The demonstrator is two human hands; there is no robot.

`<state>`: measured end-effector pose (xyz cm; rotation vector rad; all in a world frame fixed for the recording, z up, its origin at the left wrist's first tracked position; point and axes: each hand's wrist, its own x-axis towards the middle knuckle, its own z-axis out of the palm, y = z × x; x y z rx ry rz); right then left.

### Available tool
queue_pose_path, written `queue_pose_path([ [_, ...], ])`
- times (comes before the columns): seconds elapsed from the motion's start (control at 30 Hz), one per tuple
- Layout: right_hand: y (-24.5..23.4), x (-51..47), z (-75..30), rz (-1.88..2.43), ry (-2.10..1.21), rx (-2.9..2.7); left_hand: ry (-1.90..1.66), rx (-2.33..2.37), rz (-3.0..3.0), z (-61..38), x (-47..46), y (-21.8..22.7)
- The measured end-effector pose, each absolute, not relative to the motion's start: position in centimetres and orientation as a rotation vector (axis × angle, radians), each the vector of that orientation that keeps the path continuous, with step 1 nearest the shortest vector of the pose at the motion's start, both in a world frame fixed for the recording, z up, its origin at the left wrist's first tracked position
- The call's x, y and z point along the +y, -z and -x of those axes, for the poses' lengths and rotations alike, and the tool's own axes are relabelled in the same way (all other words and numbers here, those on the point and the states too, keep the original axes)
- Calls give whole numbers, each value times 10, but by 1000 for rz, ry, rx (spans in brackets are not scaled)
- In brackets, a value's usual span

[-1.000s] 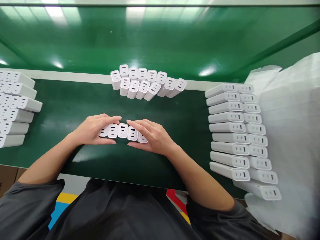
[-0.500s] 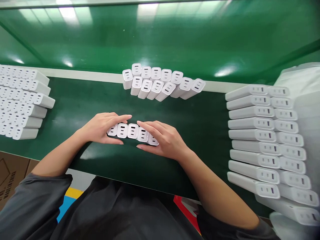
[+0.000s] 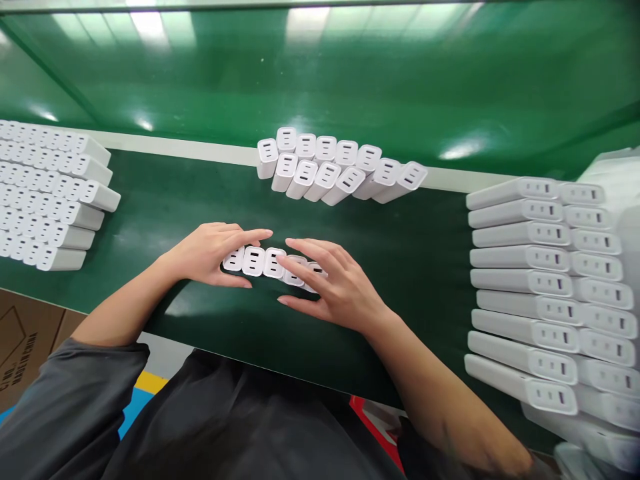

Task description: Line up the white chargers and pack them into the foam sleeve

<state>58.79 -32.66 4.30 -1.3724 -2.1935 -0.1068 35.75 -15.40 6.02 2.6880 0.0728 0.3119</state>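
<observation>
Several white USB chargers (image 3: 254,261) stand side by side in a short row on the green table, port ends up. My left hand (image 3: 213,253) wraps the row's left end, its thumb along the front and index finger along the back. Over the right end hovers my right hand (image 3: 335,283), fingers spread and thumb apart. One fingertip overlaps the middle charger; whether it touches cannot be told. The right-hand chargers (image 3: 296,277) are partly hidden under these fingers.
Two staggered rows of white chargers (image 3: 327,177) stand near the table's back edge, some leaning. A block of chargers (image 3: 67,212) fills the left side. Stacked chargers (image 3: 525,260) lie at the right beside translucent plastic (image 3: 623,193). A cardboard box (image 3: 25,347) is below left.
My right hand has loosened from the row's right end and its fingers have spread apart. My left hand keeps its place at the left end. The whole view has shifted slightly.
</observation>
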Motion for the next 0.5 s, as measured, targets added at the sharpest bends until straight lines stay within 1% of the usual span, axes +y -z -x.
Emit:
queue_pose_path([
  [0.3, -58, -341, -548, 1515, 278, -2334, -326, 72, -2684, -358, -154, -60],
  [0.5, -62, -339, -548, 1670, 276, -2205, -381, 57, -2707, -360, -155, -61],
])
